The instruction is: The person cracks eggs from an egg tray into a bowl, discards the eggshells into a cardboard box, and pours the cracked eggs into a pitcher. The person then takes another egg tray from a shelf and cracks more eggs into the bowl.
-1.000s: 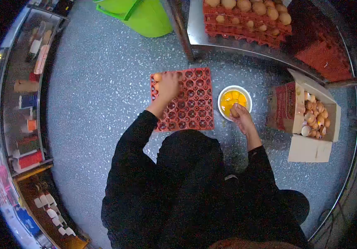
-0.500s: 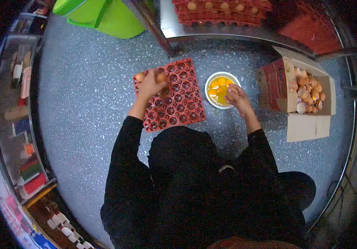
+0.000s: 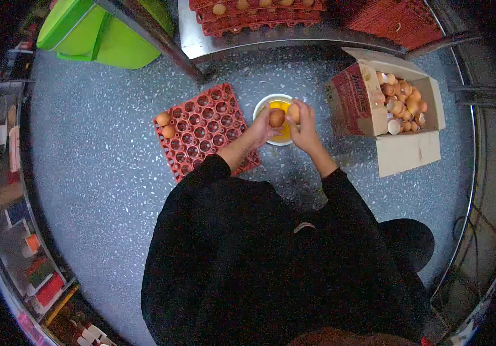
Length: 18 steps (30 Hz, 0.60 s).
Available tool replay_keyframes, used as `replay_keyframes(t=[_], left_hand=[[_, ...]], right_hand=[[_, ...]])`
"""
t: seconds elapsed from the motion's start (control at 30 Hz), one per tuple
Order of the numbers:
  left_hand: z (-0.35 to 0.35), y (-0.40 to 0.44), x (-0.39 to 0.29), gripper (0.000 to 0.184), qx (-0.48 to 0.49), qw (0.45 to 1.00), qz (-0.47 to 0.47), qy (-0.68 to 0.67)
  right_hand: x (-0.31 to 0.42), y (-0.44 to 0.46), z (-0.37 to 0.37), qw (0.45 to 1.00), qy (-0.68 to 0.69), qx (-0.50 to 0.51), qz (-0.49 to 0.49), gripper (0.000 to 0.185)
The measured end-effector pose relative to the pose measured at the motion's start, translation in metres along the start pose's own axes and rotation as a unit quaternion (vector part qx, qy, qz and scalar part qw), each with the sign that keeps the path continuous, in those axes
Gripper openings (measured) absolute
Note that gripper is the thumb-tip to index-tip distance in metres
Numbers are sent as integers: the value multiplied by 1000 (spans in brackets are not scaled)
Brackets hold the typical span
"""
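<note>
My left hand [image 3: 261, 128] is closed around a brown egg [image 3: 277, 118] above the white bowl [image 3: 257, 111]. Right beside it, my right hand [image 3: 305, 128] grips a paler egg [image 3: 295, 112] by its fingers. The two eggs are close together; whether they touch I cannot tell. Yellow yolks and liquid egg [image 3: 283, 106] show in the bowl between and behind my hands. To the left lies a red plastic egg tray [image 3: 195, 119], mostly bare cups, with two brown eggs [image 3: 165, 126] at its left edge. My left forearm passes over the tray's lower right corner.
An open cardboard box [image 3: 365, 104] of eggshells [image 3: 404, 104] stands on the right, one flap [image 3: 408, 153] folded toward me. A metal table [image 3: 199, 43] at the back bears stacked egg trays [image 3: 259, 16]. A green bin [image 3: 121, 43] stands back left, shelves [image 3: 20, 190] far left.
My left hand has come from the tray to the bowl with an egg. My right hand, over the bowl before, now has an egg beside it. The whole view has shifted left.
</note>
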<state>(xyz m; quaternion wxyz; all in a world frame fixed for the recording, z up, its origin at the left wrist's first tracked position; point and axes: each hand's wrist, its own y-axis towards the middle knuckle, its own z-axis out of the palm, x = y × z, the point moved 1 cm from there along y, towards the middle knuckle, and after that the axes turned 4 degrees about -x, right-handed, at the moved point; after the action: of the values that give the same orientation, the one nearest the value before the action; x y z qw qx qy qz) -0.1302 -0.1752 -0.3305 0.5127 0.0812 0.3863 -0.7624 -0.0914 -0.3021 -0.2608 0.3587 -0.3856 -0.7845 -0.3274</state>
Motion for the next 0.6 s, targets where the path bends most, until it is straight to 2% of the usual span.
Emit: replay_keyframes(t=[0.07,0.1,0.17,0.2,0.27,0.4,0.47,0.53,0.6], left_hand=[[-1,-1,2,61,-15,1000,14,-15],[6,-6,-2,64,8,999,13,-36],[16,-12,-6,67,31,998,12,-56],[19,-13,-5,69,18,999,19,-40],[15,-9,-6,70,4,999,30,-24],[7,-5,2,65,-16,1000,17,-11],[10,-9,0,65,-19,1000,15,-19],[-3,-6,3,53,10,999,-10,-35],[-12,0,12,46,-16,1000,4,-21]], right_hand=[[7,-1,-2,998,-2,-69,-6,44],[1,-5,2,998,-2,-68,-3,44],[-10,-8,13,991,-104,59,-60,44],[-9,-9,12,991,-104,58,-60,44],[-7,-8,12,998,-48,-9,-41,44],[-14,-12,15,997,-52,-27,-50,42],[-19,-13,20,997,-54,17,-59,42],[-26,-9,22,999,-25,-3,-33,39],[-30,-9,19,1000,4,-19,0,36]])
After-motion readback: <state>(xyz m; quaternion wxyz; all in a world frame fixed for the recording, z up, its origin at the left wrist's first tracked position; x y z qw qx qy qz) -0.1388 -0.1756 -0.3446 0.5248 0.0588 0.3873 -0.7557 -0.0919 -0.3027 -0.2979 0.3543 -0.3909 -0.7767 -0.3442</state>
